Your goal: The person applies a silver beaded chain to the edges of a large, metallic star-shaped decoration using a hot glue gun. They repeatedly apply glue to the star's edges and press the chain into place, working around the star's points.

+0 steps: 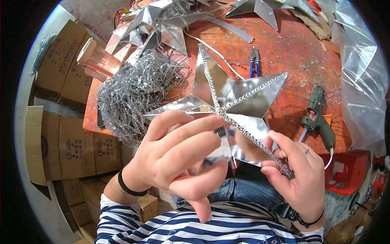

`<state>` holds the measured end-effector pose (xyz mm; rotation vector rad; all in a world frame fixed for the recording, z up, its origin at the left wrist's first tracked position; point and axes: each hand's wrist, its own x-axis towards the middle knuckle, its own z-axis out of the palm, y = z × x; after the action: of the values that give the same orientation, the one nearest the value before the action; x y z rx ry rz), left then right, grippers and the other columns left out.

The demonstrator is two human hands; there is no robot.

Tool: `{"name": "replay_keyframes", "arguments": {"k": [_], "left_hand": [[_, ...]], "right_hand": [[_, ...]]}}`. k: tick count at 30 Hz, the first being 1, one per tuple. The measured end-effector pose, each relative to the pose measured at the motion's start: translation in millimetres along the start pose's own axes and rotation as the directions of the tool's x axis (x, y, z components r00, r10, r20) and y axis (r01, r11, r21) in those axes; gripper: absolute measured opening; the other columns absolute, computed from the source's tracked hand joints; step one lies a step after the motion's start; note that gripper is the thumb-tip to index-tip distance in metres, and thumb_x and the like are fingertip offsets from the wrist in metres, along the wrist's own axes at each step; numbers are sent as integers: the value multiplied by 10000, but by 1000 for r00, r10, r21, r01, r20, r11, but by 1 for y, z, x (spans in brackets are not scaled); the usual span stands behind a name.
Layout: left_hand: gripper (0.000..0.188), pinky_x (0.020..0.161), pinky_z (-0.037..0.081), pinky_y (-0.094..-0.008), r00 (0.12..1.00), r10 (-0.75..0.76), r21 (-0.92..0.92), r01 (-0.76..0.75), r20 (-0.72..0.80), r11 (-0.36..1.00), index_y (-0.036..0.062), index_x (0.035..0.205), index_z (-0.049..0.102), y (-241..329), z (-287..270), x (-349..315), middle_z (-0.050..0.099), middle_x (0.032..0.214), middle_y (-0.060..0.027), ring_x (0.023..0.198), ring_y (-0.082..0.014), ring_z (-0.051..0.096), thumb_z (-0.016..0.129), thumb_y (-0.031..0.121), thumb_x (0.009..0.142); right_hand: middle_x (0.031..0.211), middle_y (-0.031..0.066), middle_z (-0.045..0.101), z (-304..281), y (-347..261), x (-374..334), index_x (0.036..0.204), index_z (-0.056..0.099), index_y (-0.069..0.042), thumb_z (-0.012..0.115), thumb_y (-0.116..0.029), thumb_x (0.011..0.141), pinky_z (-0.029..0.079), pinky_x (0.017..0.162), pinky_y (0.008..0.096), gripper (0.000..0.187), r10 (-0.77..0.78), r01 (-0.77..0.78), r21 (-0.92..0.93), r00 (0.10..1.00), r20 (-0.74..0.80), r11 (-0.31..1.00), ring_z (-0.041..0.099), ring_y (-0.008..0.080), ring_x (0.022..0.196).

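A shiny silver five-pointed star [248, 95] is held over the near edge of the table. Strands of silver beaded trim [252, 139] run along several of its ridges and meet at the centre. My left hand [178, 152] reaches across the star with its fingers stretched out, and a fingertip touches the trim by the centre. Between thumb and fingers, my right hand [298, 171] pinches the trim at the star's near right point; that point's tip is partly hidden by the fingers.
On the red-orange table [284, 49] lie a heap of silver bead strands [140, 91], blue-handled pliers [254, 63] and a glue gun [319, 116]. More silver stars [166, 24] sit at the back. A lidded cup [97, 59] stands left, near cardboard boxes [75, 146]. Clear plastic [359, 73] hangs right.
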<state>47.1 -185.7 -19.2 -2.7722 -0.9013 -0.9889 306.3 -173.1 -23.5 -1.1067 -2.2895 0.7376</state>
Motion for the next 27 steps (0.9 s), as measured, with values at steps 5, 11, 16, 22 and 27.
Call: {"name": "replay_keyframes", "arguments": {"k": [5,11,16,22,27], "left_hand": [[473,717,454,-389,999,18,55,-16,-27,998,180,987,509,4,-3,-2,549,933,-59,906,-261,643,305,604,933],[339,752,418,-407,895,120,222,-24,-430,975,154,1045,486,8,-21,-31,483,1032,-56,900,-250,541,480,471,923],[202,631,432,-320,646,-330,-52,409,-689,911,90,910,492,8,-16,-35,476,928,-96,738,-213,552,662,42,813],[212,688,496,-267,665,-574,-222,541,-478,811,-2,816,538,16,-11,-53,563,870,-113,801,-207,620,656,-151,723],[137,762,556,-340,653,-626,-291,557,-426,778,-41,810,556,10,-12,-63,600,882,-134,873,-249,654,631,-145,760]], "right_hand": [[926,119,667,2,1,1,1175,557,27,739,-108,717,487,679,306,512,-20,20,9,1000,11,1000,585,198,688],[778,85,598,3,5,-1,1177,549,23,712,-178,774,453,592,355,479,-52,51,-10,997,-49,999,555,244,633],[884,113,608,0,6,9,1132,590,7,723,-170,753,463,684,379,439,-68,43,-165,987,-147,985,572,284,769],[1075,157,608,-37,39,-3,1148,595,-19,719,-228,769,445,873,388,450,128,-229,-243,920,-370,943,579,321,987],[1158,172,572,-63,69,-12,1151,581,-7,736,-207,729,423,921,387,492,147,-181,-455,983,-109,872,536,336,1078]]}}
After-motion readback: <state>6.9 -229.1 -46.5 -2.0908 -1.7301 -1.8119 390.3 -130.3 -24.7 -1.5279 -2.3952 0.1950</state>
